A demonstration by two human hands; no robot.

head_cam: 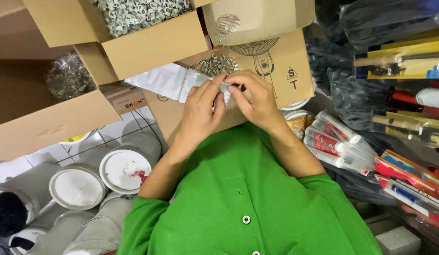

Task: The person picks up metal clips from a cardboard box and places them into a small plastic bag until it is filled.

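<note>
Holding a small clear plastic bag (pixel 200 84) between both hands, you're at the bag-handling step, by my read: closing or folding its mouth.

- Item 1, left hand (pixel 200 111): fingers pinched narrow on the bag's near edge, thumb on top. Holding the bag, not loose.
- Item 2, right hand (pixel 255 97): fingers curled in, tips meeting the left's at the bag mouth. Also pinched on the bag; can't tell how much film is under the pads.
- Item 3, the bag: lies flat on the fan carton (pixel 276 66), centre frame, just ahead of your chest. The far end stretches away to the left. Contents unclear, prob. little or nothing.
- Item 4, loose grey clips (pixel 219 62): small pile on the same carton, just beyond your fingertips, touching or nearly touching the bag.
- Item 5, open box of clips (pixel 139 14): top of frame, well filled, apart from the hands.
- Item 6, round clear bag of clips (pixel 68 75): inside the big box at left.
- Misc.: sealant tubes (pixel 332 137) to the right, white lidded tubs (pixel 125 170) lower left.

Next move, as judged: needs a steady two-hand pinch w/ the film kept taut; ease off one hand only once the other has the mouth secured, else it slips flat.
</note>
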